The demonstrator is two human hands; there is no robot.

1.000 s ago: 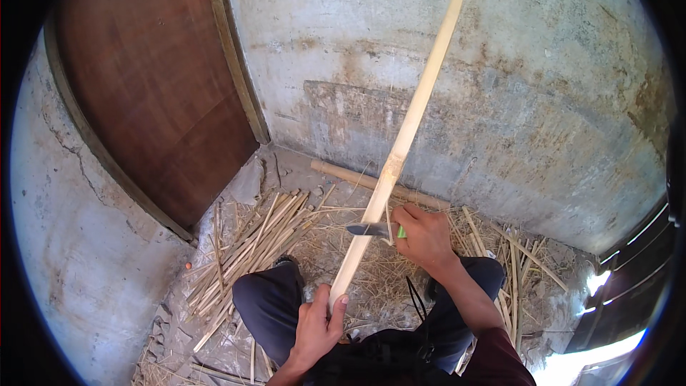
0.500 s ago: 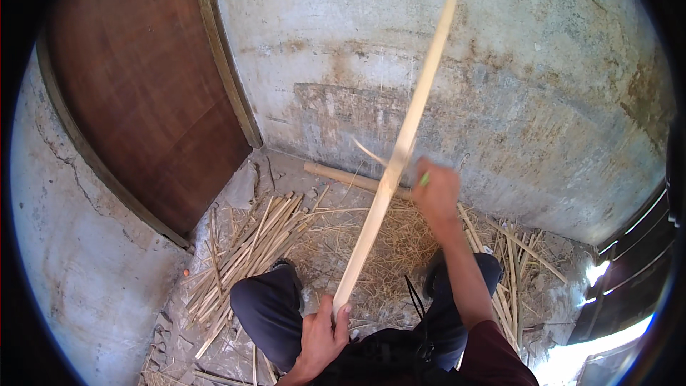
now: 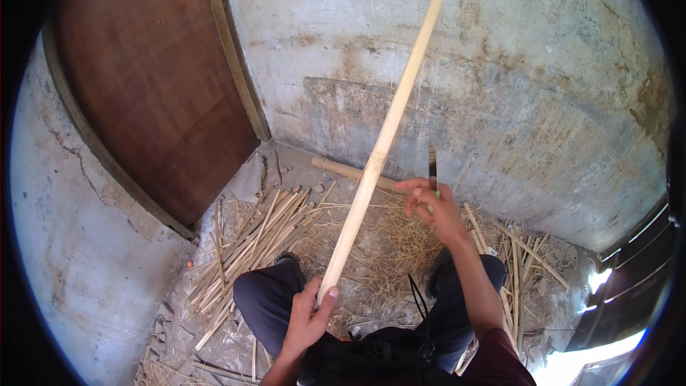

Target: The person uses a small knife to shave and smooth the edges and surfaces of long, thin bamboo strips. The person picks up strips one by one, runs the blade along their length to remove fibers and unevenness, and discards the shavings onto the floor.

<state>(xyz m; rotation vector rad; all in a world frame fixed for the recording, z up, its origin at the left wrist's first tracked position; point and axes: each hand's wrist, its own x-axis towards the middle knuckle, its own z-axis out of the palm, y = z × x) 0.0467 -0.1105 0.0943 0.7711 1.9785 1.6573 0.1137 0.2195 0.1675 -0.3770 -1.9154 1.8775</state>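
The left hand [image 3: 309,320] clamps a seemingly light, stiff bamboo strip [image 3: 379,155] by its near end, likely the best hold; the right hand [image 3: 437,213], apart, loosely grips a knife [image 3: 433,162].

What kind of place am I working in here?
Probably a rough room or outbuilding used as a makeshift workspace: there's a stained, weathered wall, a brown door, and a pile of thin sticks near scattered straw-like shavings.
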